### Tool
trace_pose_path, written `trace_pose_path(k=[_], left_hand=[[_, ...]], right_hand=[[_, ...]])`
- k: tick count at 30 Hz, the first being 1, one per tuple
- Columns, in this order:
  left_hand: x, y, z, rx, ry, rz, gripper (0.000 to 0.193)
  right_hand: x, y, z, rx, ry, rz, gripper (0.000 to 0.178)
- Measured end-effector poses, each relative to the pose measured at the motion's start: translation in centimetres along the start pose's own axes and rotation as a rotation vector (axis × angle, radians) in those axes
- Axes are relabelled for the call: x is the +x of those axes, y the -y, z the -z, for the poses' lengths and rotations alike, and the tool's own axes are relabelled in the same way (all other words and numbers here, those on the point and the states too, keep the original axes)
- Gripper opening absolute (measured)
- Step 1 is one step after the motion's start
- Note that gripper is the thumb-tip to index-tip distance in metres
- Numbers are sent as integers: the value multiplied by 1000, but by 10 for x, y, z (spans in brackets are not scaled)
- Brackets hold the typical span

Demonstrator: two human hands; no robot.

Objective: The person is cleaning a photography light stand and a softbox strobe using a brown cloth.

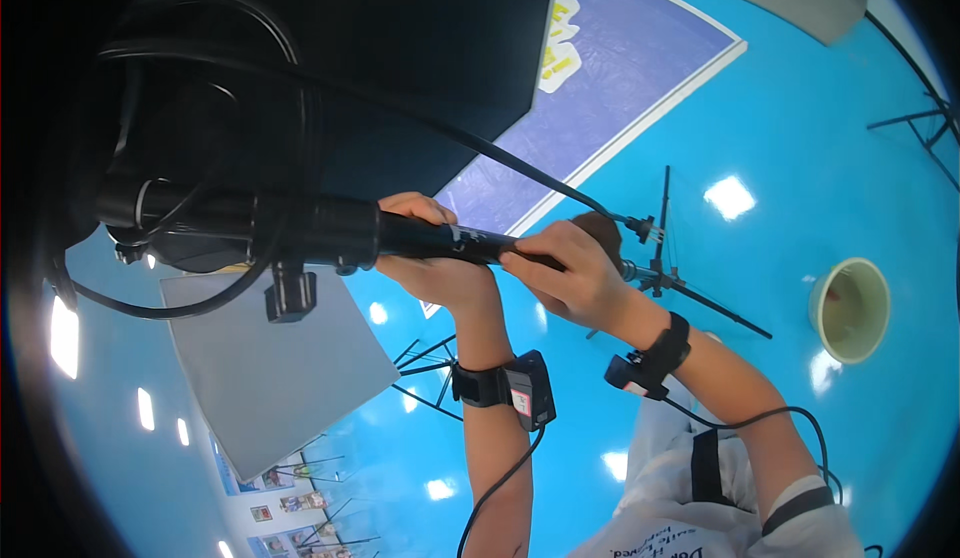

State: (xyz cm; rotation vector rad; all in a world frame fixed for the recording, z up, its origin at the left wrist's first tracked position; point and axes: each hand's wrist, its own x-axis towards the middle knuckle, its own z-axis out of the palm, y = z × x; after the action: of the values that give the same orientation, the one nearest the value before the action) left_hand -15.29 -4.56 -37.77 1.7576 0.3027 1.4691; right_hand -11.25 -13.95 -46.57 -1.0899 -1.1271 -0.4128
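Observation:
A black light-stand pole (pixel 420 236) runs across the view, coming out of a thicker black sleeve at left. My left hand (pixel 445 276) is closed round it from below, its fingers showing on the far side. Farther right along the pole, my right hand (pixel 580 273) is closed on a dark brown cloth (pixel 600 230) pressed against the pole; part of the cloth is hidden by the fingers. Black straps with small boxes sit on both wrists. Beyond my right hand, the pole leads to tripod legs (pixel 718 308).
A large black panel (pixel 420 58) fills the upper left. A black cable (pixel 420 123) crosses above the pole, its plug (pixel 645 228) dangling beside the tripod. A pale bucket (pixel 850 308) stands on the blue floor at right. A grey panel (pixel 280 358) stands at lower left.

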Motion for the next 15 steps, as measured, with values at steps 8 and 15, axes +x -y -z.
trace_pose_path(k=[8,15], left_hand=[[-10,-2,-2,19,-13,28,54],[-34,9,-3,-24,90,193,29]], right_hand=[[32,15,-13,148,-163,-5,20],[10,10,-6,23,-135,-27,35]])
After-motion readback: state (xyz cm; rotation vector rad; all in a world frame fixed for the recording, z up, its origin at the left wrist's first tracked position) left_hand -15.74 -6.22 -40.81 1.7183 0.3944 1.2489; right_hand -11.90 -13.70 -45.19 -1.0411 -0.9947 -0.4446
